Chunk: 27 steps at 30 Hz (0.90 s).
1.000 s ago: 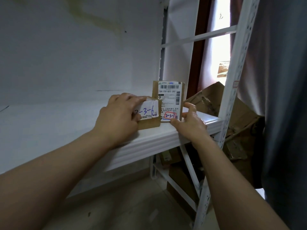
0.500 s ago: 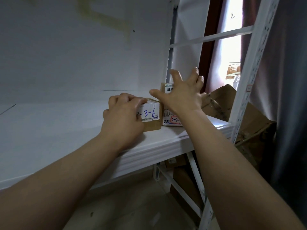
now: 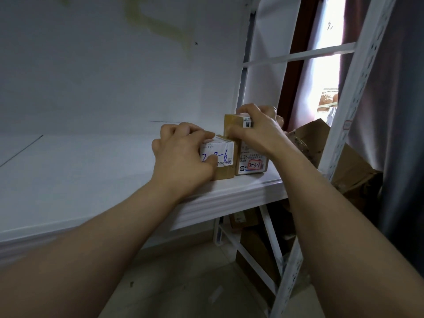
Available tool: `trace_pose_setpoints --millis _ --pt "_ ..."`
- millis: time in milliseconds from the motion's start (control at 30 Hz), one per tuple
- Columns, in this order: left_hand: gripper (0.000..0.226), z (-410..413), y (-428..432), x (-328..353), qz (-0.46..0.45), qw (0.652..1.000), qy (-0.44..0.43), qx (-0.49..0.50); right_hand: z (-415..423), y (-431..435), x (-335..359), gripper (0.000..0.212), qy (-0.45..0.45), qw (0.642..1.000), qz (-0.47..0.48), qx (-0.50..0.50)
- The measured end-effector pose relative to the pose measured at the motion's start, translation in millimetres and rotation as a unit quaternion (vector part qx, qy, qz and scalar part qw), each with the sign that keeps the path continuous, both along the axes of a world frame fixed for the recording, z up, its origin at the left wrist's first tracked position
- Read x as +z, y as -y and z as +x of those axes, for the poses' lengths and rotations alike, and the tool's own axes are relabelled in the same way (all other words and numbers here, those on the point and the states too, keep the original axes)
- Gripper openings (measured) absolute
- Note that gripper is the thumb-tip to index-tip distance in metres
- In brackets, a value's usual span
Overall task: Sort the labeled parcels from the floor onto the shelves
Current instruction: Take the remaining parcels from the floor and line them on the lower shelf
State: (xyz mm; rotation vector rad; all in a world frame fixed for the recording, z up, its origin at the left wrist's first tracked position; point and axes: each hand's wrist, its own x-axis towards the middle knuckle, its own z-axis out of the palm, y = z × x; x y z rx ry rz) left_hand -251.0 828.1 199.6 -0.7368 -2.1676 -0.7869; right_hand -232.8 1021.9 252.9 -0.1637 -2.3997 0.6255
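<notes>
White shelving (image 3: pixel 229 198) against a pale wall (image 3: pixel 114 76) carried both parcels near its right end. The left hand (image 3: pixel 183 161) curled over the low parcel (image 3: pixel 226 156) marked 2-3-6, fingers on top and thumb across its label. The right hand (image 3: pixel 257 131) gripped the top of the taller parcel (image 3: pixel 252 164) marked 2-3-7, which stood upright, touching the low one's right side. Beyond the perforated post (image 3: pixel 358 83) lay crumpled cardboard boxes (image 3: pixel 351 171) and a bright window (image 3: pixel 325 76).

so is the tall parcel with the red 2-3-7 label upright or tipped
Upright: the tall parcel stands on end on the shelf, its label facing out, right hand gripping its top.
</notes>
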Motion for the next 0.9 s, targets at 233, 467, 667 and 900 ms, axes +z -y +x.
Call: trace_pose_setpoints --millis 233,467,667,900 --pt "0.03 25.0 16.4 5.0 0.066 0.993 -0.077 -0.062 31.1 73.7 -6.6 0.036 -0.193 0.976 0.088 -0.047" --pt "0.012 87.0 147.3 -29.3 0.088 0.981 -0.157 -0.066 66.6 213.7 -49.7 0.03 -0.299 0.946 -0.068 0.109" --pt "0.007 141.8 317.0 -101.1 0.056 0.995 -0.078 -0.014 107.2 370.5 -133.8 0.045 -0.258 0.925 -0.132 0.247" --pt "0.019 194.6 498.9 -216.6 -0.021 0.983 0.11 0.147 132.8 542.0 -275.8 0.044 -0.12 0.903 -0.144 0.386"
